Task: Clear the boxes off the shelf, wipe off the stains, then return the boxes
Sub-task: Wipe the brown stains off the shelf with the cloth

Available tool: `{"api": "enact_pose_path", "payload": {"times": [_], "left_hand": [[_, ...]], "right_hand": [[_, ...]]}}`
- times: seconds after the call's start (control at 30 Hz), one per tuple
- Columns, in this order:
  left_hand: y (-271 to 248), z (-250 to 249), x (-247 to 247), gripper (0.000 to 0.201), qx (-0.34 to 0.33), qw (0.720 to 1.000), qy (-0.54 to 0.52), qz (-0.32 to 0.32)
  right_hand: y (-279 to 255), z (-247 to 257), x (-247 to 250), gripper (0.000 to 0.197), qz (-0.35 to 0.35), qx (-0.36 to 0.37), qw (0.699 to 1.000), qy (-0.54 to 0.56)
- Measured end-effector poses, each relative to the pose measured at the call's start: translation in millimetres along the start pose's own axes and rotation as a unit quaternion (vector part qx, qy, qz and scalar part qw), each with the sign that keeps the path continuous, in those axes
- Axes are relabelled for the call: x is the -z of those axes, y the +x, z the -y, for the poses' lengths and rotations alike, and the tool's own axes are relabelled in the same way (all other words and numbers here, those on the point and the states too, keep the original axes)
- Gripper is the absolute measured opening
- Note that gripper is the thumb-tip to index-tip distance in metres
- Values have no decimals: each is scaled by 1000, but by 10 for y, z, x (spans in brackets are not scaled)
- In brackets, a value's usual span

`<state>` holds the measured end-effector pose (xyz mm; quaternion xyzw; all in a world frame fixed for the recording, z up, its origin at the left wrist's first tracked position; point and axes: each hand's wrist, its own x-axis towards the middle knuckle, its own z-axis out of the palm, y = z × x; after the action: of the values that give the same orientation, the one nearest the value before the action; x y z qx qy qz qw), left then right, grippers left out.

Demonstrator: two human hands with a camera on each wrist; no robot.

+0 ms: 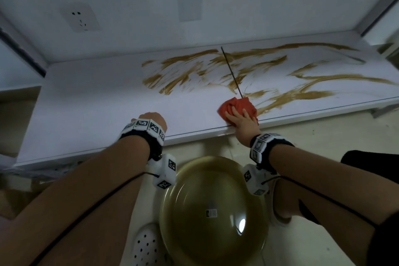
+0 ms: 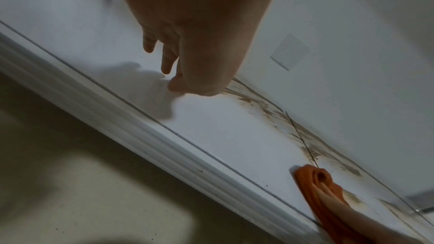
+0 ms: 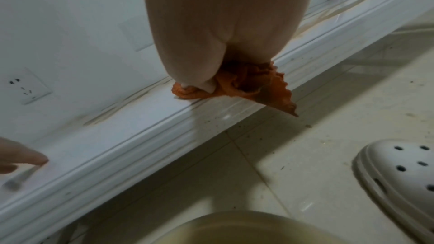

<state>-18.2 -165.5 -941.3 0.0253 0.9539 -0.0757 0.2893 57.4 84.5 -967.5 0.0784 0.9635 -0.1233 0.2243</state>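
The white shelf (image 1: 86, 97) carries broad brown stains (image 1: 183, 75) over its middle and right. A crumpled red-orange cloth (image 1: 241, 103) lies at the front edge, just before the stains. My right hand (image 1: 239, 119) presses on it with fingers spread flat. In the right wrist view the thumb lies on the cloth (image 3: 246, 84), and a corner hangs over the shelf lip. My left hand (image 1: 153, 119) rests on bare shelf to the left. Its fingertips (image 2: 169, 73) touch the surface and hold nothing. No boxes are in view.
A gold-coloured basin (image 1: 211, 211) sits on the tiled floor below the shelf edge, between my arms. White clogs (image 1: 146, 246) (image 3: 399, 173) flank it. A wall socket (image 1: 81, 17) is behind the shelf. A thin dark seam (image 1: 232, 73) crosses the shelf.
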Motion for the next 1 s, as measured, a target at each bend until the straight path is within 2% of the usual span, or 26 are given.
{"api": "enact_pose_path", "payload": {"times": [0.1,0.23,0.37,0.43,0.57,0.63,0.7,0.77,0.87,1.0], "left_hand": [[-77,-45,19,33,-19,999,-8,-40],[-109,-147,5,29,-18,999,-1,-46],[7,-161,70,27,-23,999,-1,-27],[114,-125,100,27,-46,998,29,-9],[151,-140,223,25,-85,996,41,0],[161,-157,296,33,-101,994,37,-7],[221,-159,361,32,-115,993,31,-15],[305,-149,379,25,-110,994,12,-5],[360,-129,387,36,-102,994,39,-9],[414,-159,363,31,-98,994,48,1]], "right_hand": [[-14,236,-32,78,13,54,998,-23],[-7,774,-109,80,57,171,982,-61],[118,772,-110,69,82,214,970,-77],[119,613,-47,66,68,197,975,-71],[164,170,157,75,27,61,998,-5],[235,30,245,75,37,9,999,0],[267,44,296,75,59,-16,998,-2],[280,170,312,75,76,-11,997,-19],[386,458,270,76,86,65,992,-62],[557,778,195,73,101,144,980,-94]]}}
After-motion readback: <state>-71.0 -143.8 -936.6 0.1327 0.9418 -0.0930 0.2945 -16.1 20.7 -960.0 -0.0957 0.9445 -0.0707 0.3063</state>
